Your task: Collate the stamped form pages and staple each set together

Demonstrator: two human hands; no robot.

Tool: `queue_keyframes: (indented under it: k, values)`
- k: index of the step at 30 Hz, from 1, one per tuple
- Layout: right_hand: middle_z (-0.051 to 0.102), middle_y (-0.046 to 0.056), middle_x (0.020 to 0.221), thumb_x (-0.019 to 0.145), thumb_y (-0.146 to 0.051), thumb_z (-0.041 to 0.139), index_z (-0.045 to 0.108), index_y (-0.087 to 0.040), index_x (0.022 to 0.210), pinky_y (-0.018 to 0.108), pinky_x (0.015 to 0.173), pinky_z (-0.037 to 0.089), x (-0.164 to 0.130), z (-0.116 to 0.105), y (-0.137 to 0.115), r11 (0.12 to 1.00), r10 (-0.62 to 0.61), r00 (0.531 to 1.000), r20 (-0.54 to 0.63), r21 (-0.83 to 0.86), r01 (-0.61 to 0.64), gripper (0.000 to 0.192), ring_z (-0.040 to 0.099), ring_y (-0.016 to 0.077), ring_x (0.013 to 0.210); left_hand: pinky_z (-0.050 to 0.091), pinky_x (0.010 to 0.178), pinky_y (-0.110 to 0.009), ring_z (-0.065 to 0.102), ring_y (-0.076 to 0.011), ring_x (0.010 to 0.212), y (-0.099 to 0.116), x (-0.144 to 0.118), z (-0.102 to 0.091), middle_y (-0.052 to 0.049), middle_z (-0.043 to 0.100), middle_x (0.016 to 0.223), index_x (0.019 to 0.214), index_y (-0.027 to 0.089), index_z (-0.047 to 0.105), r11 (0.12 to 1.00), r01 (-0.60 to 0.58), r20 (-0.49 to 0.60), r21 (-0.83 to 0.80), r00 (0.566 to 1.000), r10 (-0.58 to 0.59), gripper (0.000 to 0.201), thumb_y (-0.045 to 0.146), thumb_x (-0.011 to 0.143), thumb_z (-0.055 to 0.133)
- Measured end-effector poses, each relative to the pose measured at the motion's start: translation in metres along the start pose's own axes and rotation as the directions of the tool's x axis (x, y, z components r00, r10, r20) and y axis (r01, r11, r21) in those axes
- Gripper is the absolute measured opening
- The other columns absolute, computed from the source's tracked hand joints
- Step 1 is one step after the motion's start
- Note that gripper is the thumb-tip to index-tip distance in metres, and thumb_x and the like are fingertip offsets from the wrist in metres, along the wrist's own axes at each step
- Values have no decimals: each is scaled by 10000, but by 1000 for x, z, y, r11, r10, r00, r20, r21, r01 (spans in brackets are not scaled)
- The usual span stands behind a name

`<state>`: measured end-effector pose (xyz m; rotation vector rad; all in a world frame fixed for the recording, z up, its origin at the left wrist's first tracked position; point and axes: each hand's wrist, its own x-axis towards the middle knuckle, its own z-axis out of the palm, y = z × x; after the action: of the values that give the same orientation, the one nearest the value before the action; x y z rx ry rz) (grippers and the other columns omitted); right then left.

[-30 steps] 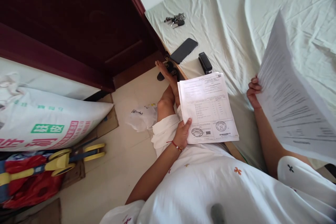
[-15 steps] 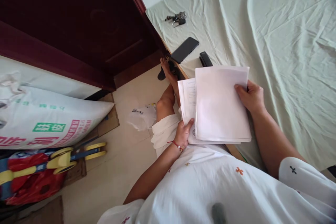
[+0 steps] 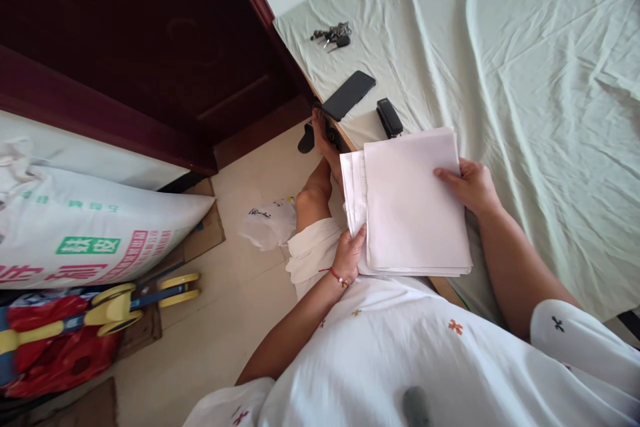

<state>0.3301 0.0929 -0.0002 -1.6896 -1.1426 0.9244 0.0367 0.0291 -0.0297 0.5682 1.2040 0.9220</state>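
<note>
A stack of white paper sheets (image 3: 415, 207) lies over my lap, its top sheet blank. Some sheets stick out past its left side, fanned a little. My left hand (image 3: 349, 253), with a red string bracelet at the wrist, grips the lower left edge, thumb on top. On the right edge, my right hand (image 3: 473, 185) is closed with its thumb on the top sheet and its fingers hidden behind the papers. Just beyond the far edge of the stack, a black stapler (image 3: 389, 117) rests on the bed.
On the pale green bed sheet (image 3: 540, 113) lie a black phone (image 3: 349, 95) and a bunch of keys (image 3: 334, 35). A dark red door (image 3: 150, 47) stands at the left. Below it are a large white sack (image 3: 100, 220), a yellow-and-blue scooter (image 3: 115, 310) and a plastic bag (image 3: 267, 223).
My right hand has moved left and slightly down with the upper sheets, which now cover more of the sheets on the left. More of the stapler shows. My left hand stays almost in place.
</note>
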Motion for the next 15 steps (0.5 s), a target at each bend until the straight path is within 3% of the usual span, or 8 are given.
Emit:
queue_keyframes:
  k: [3, 7, 11, 15]
  values:
    - [681, -1, 699, 777, -427, 772, 736, -225, 813, 273, 499, 450, 1, 0, 7, 999, 14, 1000, -11, 34, -14, 209, 581, 159, 579, 383, 1195, -466, 621, -326, 1295, 1, 0, -1, -108, 790, 1107, 953, 164, 780, 1000, 18, -64, -19, 998, -19, 521, 624, 713, 824]
    - [717, 15, 744, 742, -404, 818, 753, -219, 838, 289, 523, 483, 2, -2, 11, 966, 67, 996, -58, 255, -50, 218, 587, 151, 581, 359, 1214, -435, 598, -304, 1326, 0, 1, -2, -118, 777, 1150, 939, 160, 764, 999, 13, -94, -45, 995, -17, 531, 618, 681, 845]
    - [753, 35, 785, 618, -331, 885, 738, -225, 794, 327, 568, 522, 3, -3, 0, 860, 125, 977, -175, 509, -19, 253, 622, 173, 606, 375, 1199, -435, 610, -289, 1313, -1, 1, -3, -99, 765, 1202, 1071, 182, 752, 994, 2, -48, -107, 999, -7, 523, 536, 701, 857]
    - [762, 33, 793, 630, -380, 837, 720, -254, 841, 398, 669, 580, 6, -14, -5, 842, 131, 956, -261, 539, 32, 272, 688, 235, 679, 399, 1179, -435, 635, -271, 1281, 1, 0, -4, -83, 742, 1271, 1222, 223, 706, 994, -30, 29, -106, 999, 33, 559, 490, 748, 836]
